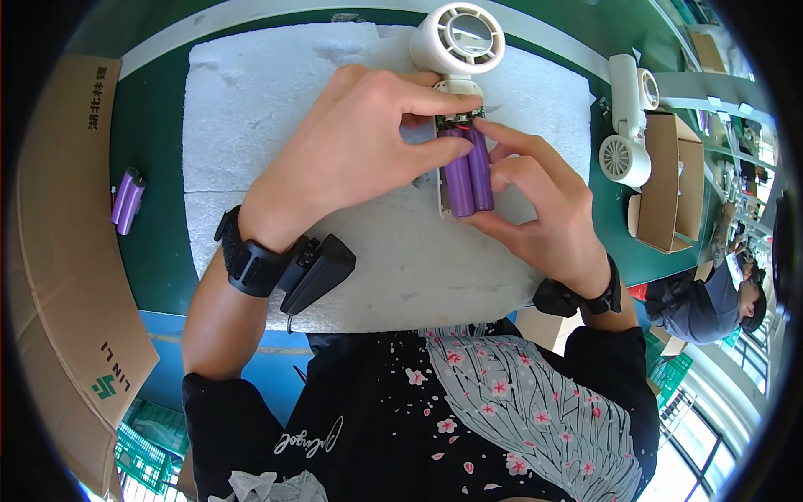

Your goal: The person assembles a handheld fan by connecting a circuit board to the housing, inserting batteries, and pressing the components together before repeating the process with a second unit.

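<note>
A white handheld fan [458, 40] lies on a pale foam board [242, 92], its round head pointing away from me and its handle opened up. Inside the handle sit two purple battery cells [468, 180], side by side, below a small green circuit board [458, 118]. My left hand [355, 134] reaches across from the left, thumb on the top of the cells and index finger at the circuit board. From the right, my right hand [544, 197] grips the handle, one finger near the board and the thumb by the cells' lower end.
Another pair of purple cells [128, 201] lies on the green table at the left, beside a large cardboard box [71, 243]. At the right are more white fans [626, 125] and an open carton [676, 184]. A person [707, 301] is farther off to the right.
</note>
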{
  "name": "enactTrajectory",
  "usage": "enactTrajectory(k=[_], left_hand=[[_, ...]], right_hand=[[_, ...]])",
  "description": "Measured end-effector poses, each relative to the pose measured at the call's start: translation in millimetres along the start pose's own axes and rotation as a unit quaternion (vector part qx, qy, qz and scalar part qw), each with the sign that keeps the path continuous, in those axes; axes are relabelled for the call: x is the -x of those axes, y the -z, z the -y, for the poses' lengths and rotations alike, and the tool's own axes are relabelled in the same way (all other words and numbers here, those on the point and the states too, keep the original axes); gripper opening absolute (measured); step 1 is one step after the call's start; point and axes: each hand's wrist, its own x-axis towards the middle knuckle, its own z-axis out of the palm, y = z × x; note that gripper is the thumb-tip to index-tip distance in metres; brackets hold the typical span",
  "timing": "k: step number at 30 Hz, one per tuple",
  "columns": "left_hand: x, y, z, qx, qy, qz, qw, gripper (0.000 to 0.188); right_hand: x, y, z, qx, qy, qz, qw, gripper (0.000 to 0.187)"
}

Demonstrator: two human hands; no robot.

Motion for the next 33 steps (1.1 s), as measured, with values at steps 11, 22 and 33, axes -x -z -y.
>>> enactTrajectory(k=[11, 22, 33], left_hand=[[0.0, 2.6, -0.6, 0.019, 0.017, 0.028, 0.999, 0.051], [-1.0, 1.4, 0.2, 0.022, 0.058, 0.042, 0.997, 0.055], [0.4, 3.6, -1.1, 0.025, 0.036, 0.036, 0.998, 0.053]], right_hand=[[-8.9, -5.8, -1.9, -0.078, -0.048, -0.002, 0.996, 0.055], [-10.4, -7.7, -10.6, -0.153, -0.084, 0.009, 0.985, 0.058], [-12.7, -11.3, -10.3, -0.142, -0.047, 0.014, 0.989, 0.062]])
